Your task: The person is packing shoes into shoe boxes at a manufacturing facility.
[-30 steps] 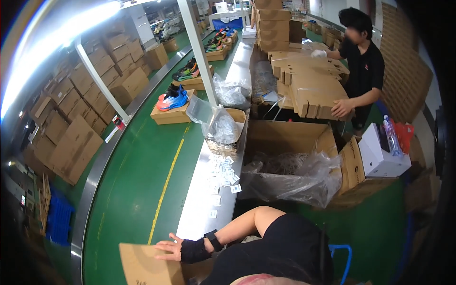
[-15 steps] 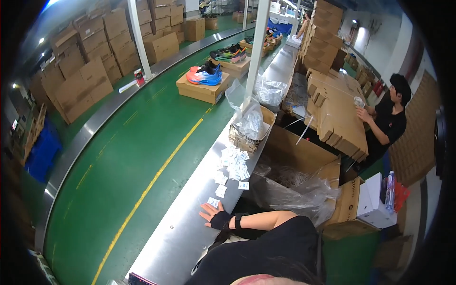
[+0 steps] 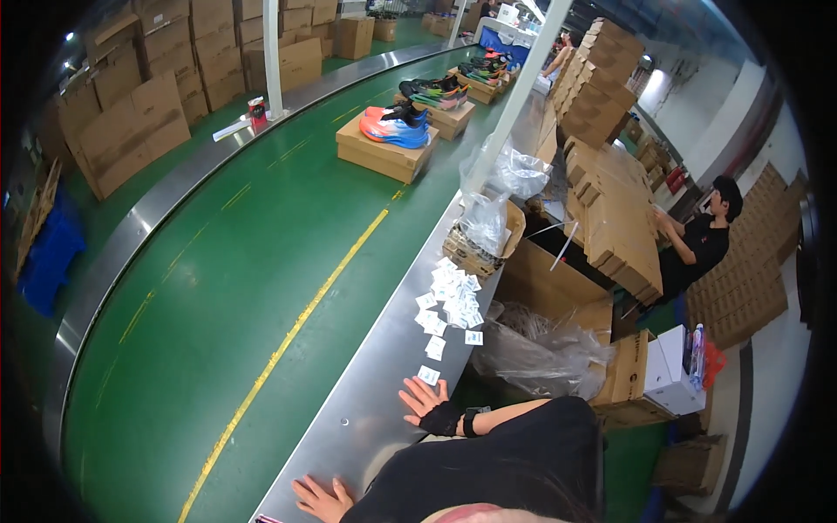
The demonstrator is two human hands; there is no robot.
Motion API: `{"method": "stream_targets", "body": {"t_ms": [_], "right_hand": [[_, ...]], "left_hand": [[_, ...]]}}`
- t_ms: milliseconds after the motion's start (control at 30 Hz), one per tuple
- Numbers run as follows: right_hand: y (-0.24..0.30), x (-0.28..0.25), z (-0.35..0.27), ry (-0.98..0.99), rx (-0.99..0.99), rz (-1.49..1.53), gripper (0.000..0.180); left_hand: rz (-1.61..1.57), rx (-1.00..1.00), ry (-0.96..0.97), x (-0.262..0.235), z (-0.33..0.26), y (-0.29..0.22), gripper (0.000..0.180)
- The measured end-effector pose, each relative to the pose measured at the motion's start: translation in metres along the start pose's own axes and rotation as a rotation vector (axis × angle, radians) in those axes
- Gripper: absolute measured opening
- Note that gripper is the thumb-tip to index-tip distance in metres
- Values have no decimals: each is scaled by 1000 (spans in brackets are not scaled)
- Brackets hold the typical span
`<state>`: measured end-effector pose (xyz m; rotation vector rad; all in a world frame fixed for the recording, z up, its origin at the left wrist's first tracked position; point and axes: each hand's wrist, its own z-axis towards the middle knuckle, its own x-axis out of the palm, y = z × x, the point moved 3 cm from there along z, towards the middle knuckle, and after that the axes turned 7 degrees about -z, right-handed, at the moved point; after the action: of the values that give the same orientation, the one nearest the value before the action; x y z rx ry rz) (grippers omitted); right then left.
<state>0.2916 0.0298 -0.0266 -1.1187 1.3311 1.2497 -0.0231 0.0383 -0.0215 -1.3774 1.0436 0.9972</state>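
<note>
My right hand [image 3: 432, 410], in a black fingerless glove, lies flat on the metal ledge [image 3: 370, 383] with its fingers spread. Its fingertips are close beside a single small white square sachet [image 3: 428, 375]. Farther along the ledge lies a loose pile of such white sachets [image 3: 457, 295], with a few strays around it. Bare and open, my left hand [image 3: 323, 499] rests on the ledge at the lower edge of the view, fingers apart. Neither hand holds anything.
A green conveyor belt [image 3: 253, 288] runs alongside the ledge. It carries colourful sports shoes [image 3: 397, 126] on a cardboard box [image 3: 384, 159], with more beyond. A carton with plastic bags [image 3: 478, 248] stands beside a white post [image 3: 520, 87]. A co-worker [image 3: 702, 235] handles flattened cartons [image 3: 615, 218].
The view has shifted, so the ledge and belt sit differently in the picture. My left hand has come into view on the ledge. My right hand stays flat by the nearest sachet.
</note>
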Motion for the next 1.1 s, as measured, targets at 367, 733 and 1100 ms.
{"method": "stream_targets", "body": {"t_ms": [367, 733, 1100], "right_hand": [[5, -5, 4, -137, 60, -38, 61], [-4, -10, 3, -237, 6, 2, 58], [-17, 4, 2, -267, -111, 116, 53]], "left_hand": [[203, 46, -178, 27, 6, 4, 54], [240, -55, 75, -18, 15, -34, 56], [22, -69, -107, 10, -2, -18, 66]]}}
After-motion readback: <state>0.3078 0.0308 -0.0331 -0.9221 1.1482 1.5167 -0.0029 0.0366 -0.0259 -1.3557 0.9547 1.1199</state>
